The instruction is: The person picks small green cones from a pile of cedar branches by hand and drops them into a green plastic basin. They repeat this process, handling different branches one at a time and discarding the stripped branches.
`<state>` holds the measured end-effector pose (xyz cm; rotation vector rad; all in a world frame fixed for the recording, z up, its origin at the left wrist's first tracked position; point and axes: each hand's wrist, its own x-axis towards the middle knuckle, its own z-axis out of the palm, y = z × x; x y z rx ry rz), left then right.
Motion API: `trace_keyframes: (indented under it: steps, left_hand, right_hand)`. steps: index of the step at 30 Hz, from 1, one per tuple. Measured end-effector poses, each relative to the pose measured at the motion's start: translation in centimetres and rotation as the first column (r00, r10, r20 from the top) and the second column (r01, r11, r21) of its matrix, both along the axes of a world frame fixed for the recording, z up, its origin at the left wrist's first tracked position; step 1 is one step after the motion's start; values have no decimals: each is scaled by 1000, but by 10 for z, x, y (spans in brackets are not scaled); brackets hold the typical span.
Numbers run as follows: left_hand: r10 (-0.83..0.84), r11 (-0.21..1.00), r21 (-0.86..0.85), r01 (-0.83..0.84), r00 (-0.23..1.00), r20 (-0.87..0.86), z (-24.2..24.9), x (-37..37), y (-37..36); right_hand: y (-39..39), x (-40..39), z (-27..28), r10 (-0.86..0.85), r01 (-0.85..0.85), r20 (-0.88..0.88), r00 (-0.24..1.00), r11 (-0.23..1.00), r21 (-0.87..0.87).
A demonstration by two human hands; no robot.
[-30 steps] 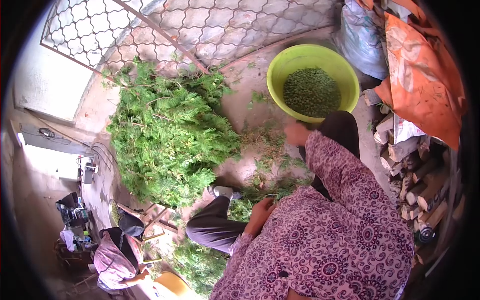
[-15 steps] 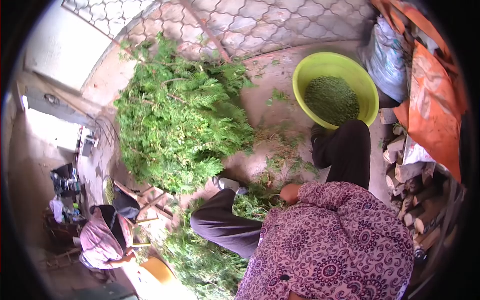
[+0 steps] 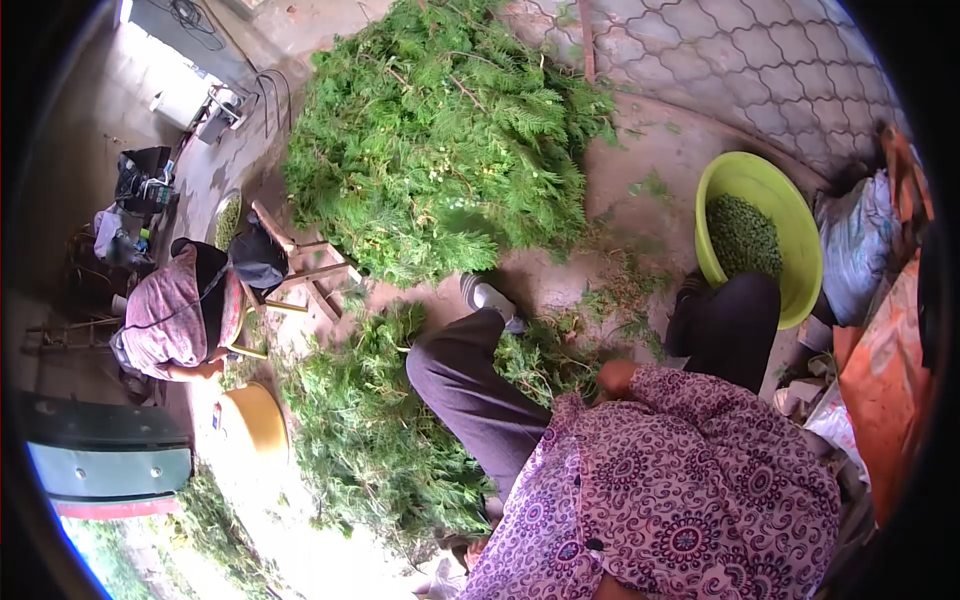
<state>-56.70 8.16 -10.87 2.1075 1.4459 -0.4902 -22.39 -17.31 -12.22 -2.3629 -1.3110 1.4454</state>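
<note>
My right hand (image 3: 618,379) sticks out of the patterned sleeve close to my right leg, beside leafy green sprigs (image 3: 545,362) on the floor. It looks rounded, with its fingers hidden. Low in the view, part of my left hand (image 3: 474,553) shows past the shirt's edge, near a heap of cut green branches (image 3: 385,450). Its fingers are too small and covered to read. In front of me lies a large pile of feathery green branches (image 3: 440,150). By my right foot, a yellow-green basin (image 3: 808,245) holds many small green cones or berries (image 3: 742,235).
A bent-over person (image 3: 170,310) works at the left near a yellow tub (image 3: 252,420) and a wooden frame (image 3: 310,270). Stuffed sacks (image 3: 855,240) and an orange sheet (image 3: 885,390) stand at the right. Loose clippings (image 3: 625,290) litter the floor between pile and basin.
The view has turned left, so the branch pile and basin appear farther right. More of the other person and yellow tub shows. Part of my left hand has come into view; my right hand stays low.
</note>
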Motion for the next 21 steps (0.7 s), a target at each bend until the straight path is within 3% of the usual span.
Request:
trace_keyframes:
  steps: [2, 4, 12, 21]
  left_hand:
    - [0, 1000, 5, 0, 1000, -12, -1, 2, 5]
    - [-7, 1000, 7, 7, 1000, -23, -3, 4, 7]
    - [-9, 1000, 9, 9, 999, -44, -6, 8, 8]
    - [11, 1000, 3, -10, 999, -53, -8, 5, 6]
  right_hand:
    - [-5, -3, -34, -51, 51, -2, 999, 999, 14]
    - [-8, -6, -27, -115, 115, -7, 993, 993, 19]
    - [-15, -7, -40, -120, 119, 5, 993, 986, 121]
    - [-13, -7, -46, -61, 60, 31, 998, 998, 36]
